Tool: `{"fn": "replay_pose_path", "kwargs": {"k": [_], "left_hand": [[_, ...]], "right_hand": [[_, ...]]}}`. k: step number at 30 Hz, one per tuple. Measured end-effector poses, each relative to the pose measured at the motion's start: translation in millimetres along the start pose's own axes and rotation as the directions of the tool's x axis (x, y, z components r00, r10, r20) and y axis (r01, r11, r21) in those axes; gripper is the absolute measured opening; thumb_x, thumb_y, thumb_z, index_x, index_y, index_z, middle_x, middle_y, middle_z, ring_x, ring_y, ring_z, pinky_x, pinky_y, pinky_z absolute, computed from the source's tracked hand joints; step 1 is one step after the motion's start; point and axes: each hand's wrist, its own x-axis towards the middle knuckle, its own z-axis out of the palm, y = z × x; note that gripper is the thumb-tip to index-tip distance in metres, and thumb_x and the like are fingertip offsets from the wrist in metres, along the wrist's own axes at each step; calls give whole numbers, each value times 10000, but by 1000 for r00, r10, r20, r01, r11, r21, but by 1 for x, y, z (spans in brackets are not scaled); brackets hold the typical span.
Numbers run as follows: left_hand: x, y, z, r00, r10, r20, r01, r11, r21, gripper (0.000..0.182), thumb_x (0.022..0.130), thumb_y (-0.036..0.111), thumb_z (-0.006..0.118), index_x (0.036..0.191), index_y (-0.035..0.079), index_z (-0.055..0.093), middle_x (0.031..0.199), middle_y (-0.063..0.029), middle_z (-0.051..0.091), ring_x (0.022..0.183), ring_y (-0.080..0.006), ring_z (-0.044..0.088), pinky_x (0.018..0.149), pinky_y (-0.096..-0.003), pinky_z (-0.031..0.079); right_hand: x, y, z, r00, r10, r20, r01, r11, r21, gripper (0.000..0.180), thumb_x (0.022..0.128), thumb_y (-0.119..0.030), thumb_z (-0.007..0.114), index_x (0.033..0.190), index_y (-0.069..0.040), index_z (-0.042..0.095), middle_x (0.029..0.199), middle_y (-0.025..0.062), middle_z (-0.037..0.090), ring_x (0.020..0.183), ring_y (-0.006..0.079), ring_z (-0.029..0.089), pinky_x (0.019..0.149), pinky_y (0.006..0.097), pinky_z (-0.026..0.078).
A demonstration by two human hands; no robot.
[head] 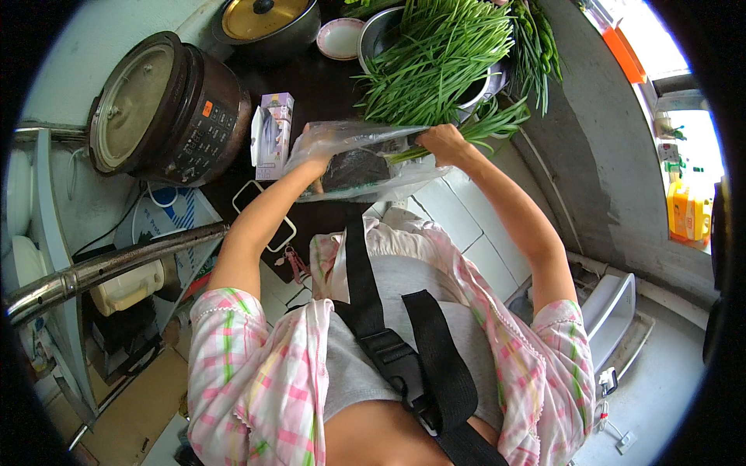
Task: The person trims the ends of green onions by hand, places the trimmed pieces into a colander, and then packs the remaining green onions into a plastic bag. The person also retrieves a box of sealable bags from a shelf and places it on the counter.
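Observation:
A clear plastic bag (367, 180) is stretched between my two hands above the dark tabletop's front edge, its mouth spread wide. My left hand (317, 152) holds the bag's left side, with film partly covering its spread fingers. My right hand (444, 144) grips the rim at the right. Pale green stalks (408, 155) reach into the bag's mouth beside that hand. They appear to belong to the leafy bunch (495, 121) on its far side; whether my fingers also hold them is unclear. Just beyond the bag, a large heap of long green leaves (437, 64) overflows a metal basin (373, 35).
At the left stand an electric cooker (204, 116) and an open purple-and-white box (274, 137). A lidded pot (274, 35) and a small plate (339, 38) sit at the back. A metal rail (116, 271) runs by my left arm. More greens (533, 52) lie along the right wall.

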Motion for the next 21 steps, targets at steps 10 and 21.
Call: {"fn": "replay_pose_path", "kwargs": {"k": [10,21], "left_hand": [[20,28,-9,916,271,297,-193,944,-269,761,636,373,704,1241,36,390,1296,-172,359,1209,-327,315,956,-404,331],[-22,22,-188,926,378,-2,-122,296,-947,436,837,334,525,1101,-13,532,1123,-155,536,953,-256,559,798,-362,435]], "right_hand": [[1,-6,-57,994,-7,-113,77,773,630,347,634,-299,712,899,-88,636,771,149,624,721,288,598,640,369,482],[-88,36,-154,919,388,-74,273,-489,829,175,817,-176,559,773,-7,549,474,-3,430,335,36,324,289,183,180]]}}
